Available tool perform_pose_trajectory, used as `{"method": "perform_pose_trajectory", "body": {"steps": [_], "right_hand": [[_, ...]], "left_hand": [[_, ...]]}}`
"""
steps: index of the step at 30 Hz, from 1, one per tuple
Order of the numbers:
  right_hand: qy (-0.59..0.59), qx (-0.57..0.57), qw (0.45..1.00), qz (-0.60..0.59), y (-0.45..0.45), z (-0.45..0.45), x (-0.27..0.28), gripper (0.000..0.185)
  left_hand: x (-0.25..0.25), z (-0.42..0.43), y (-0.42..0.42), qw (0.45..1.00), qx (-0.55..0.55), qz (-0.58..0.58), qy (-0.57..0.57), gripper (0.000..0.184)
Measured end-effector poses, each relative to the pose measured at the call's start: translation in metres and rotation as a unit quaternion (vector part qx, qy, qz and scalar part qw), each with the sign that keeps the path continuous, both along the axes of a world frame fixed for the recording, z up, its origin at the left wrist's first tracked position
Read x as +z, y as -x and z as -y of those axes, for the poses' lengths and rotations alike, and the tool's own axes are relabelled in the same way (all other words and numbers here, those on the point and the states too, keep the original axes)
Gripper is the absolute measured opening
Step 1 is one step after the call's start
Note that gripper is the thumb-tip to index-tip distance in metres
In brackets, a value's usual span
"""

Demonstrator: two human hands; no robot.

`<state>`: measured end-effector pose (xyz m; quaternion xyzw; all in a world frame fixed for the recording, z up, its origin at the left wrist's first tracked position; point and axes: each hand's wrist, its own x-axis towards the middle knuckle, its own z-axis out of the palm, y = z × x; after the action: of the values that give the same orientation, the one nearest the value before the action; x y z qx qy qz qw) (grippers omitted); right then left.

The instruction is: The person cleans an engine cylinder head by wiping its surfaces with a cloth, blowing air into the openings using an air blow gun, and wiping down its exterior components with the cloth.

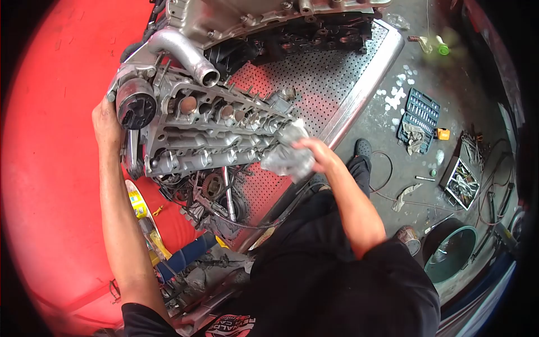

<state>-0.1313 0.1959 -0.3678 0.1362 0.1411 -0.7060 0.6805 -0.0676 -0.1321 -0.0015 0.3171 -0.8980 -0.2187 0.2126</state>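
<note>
A metal cylinder head (224, 121) with rows of ports and lobed recesses lies across the bench in front of me. My left hand (106, 124) is wrapped around its left end, beside a round black-faced cap (136, 106); most of the fingertips are hidden behind the metal. At the opposite end, my right hand (317, 154) is closed on a crumpled whitish rag (287, 157), blurred by motion, against the head's right end. A curved silver pipe (182, 51) rises over the head's upper left part. Below the head, a chrome ratchet handle (228, 194) points downward.
The perforated metal bench (264, 194) carries another large engine part (269, 19) at the back. On the floor to the right are a blue socket set case (422, 109), a tool box (463, 182), a green bucket (451, 253) and a can (408, 238). A hose (387, 192) curls nearby.
</note>
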Motion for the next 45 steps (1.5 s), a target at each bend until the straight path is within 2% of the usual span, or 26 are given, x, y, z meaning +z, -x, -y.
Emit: {"method": "perform_pose_trajectory", "body": {"steps": [1,2,3,5,6,8,9,11,13,17,20,22,24,26,29,31,32,33,35,36,37,39,41,43,44,45], "right_hand": [[-0.063,-0.028,0.998,-0.005,-0.009,-0.026,0.01,0.046],[-0.151,-0.072,0.976,-0.137,-0.031,-0.038,-0.016,0.046],[-0.298,0.008,0.857,-0.42,-0.057,-0.051,-0.054,0.041],[-0.295,-0.12,0.885,-0.339,-0.075,-0.053,-0.04,0.037],[-0.284,-0.216,0.856,-0.375,-0.079,-0.035,-0.023,0.036],[-0.309,-0.053,0.808,-0.499,-0.057,-0.007,0.01,0.038],[-0.276,-0.026,0.693,-0.666,-0.044,0.009,0.016,0.032],[-0.297,-0.057,0.579,-0.757,-0.026,0.044,0.022,0.024],[-0.227,0.161,0.494,-0.824,0.0,0.068,0.021,0.027],[-0.211,0.192,0.491,-0.823,0.0,0.068,0.021,0.034],[-0.258,-0.043,0.742,-0.618,-0.014,0.076,-0.02,0.04],[-0.1,0.04,0.93,-0.351,-0.017,0.027,-0.036,0.04],[-0.194,0.055,0.929,-0.31,-0.037,-0.027,-0.017,0.036],[-0.299,-0.064,0.931,-0.201,-0.063,-0.043,-0.028,0.03],[-0.274,-0.165,0.911,-0.261,-0.075,-0.008,-0.043,0.03],[-0.283,-0.109,0.745,-0.595,-0.069,0.031,-0.06,0.031],[-0.263,-0.009,0.701,-0.662,-0.039,0.034,-0.019,0.026],[-0.262,-0.011,0.703,-0.661,-0.026,0.042,-0.02,0.026],[-0.222,0.095,0.52,-0.819,-0.008,0.058,-0.023,0.02],[-0.221,0.132,0.459,-0.85,-0.001,0.057,-0.013,0.015],[-0.218,0.133,0.46,-0.851,-0.001,0.059,-0.014,0.015],[-0.242,0.144,0.397,-0.873,0.001,0.059,-0.017,0.015],[-0.232,0.143,0.433,-0.859,0.006,0.063,-0.016,0.019],[-0.249,0.157,0.57,-0.767,0.006,0.069,-0.013,0.024],[-0.279,0.099,0.626,-0.721,-0.003,0.074,-0.023,0.029],[-0.283,0.097,0.622,-0.723,-0.004,0.074,-0.033,0.029]], "left_hand": [[0.001,0.006,0.0,1.0,-0.001,-0.001,-0.002,0.048],[0.0,0.012,-0.002,1.0,-0.002,-0.008,-0.014,0.047],[-0.002,0.013,-0.006,1.0,-0.001,-0.01,-0.027,0.045],[0.0,0.009,-0.002,0.999,-0.002,-0.011,-0.033,0.046],[0.0,0.008,-0.001,0.999,-0.016,-0.015,-0.025,0.046],[0.0,0.016,-0.008,0.999,-0.03,0.005,-0.034,0.048],[0.0,0.015,-0.006,0.999,-0.033,0.001,-0.03,0.048],[0.002,0.014,-0.009,0.999,-0.023,0.015,-0.039,0.046],[0.001,0.018,-0.009,1.0,-0.012,0.008,-0.023,0.046],[0.001,0.013,-0.006,0.999,-0.015,0.013,-0.033,0.047],[-0.002,0.021,-0.009,0.998,-0.034,-0.012,-0.056,0.048],[-0.001,0.028,-0.01,0.998,-0.052,-0.01,-0.038,0.048],[0.0,0.042,-0.018,0.996,-0.068,0.038,0.045,0.045],[-0.001,0.051,-0.022,0.994,-0.089,0.047,0.046,0.043],[-0.001,0.048,-0.019,0.996,-0.085,0.031,0.008,0.036],[0.0,0.046,-0.016,0.987,-0.133,0.036,0.081,0.032],[0.002,0.048,-0.017,0.996,-0.09,0.015,0.01,0.03],[0.002,0.046,-0.019,0.996,-0.091,0.016,0.013,0.03],[0.004,0.045,-0.017,0.985,-0.151,0.035,0.071,0.028],[0.005,0.04,-0.013,0.985,-0.151,0.038,0.074,0.028],[0.004,0.033,-0.01,0.991,-0.13,0.007,0.026,0.028],[0.0,0.033,-0.015,0.994,-0.103,-0.026,-0.026,0.028],[0.003,0.044,-0.019,0.993,-0.114,0.001,-0.013,0.029],[0.003,0.042,-0.017,0.99,-0.141,0.014,0.014,0.03],[0.002,0.042,-0.016,0.993,-0.117,-0.002,-0.014,0.031],[0.0,0.044,-0.015,0.995,-0.093,-0.021,-0.042,0.032]]}}
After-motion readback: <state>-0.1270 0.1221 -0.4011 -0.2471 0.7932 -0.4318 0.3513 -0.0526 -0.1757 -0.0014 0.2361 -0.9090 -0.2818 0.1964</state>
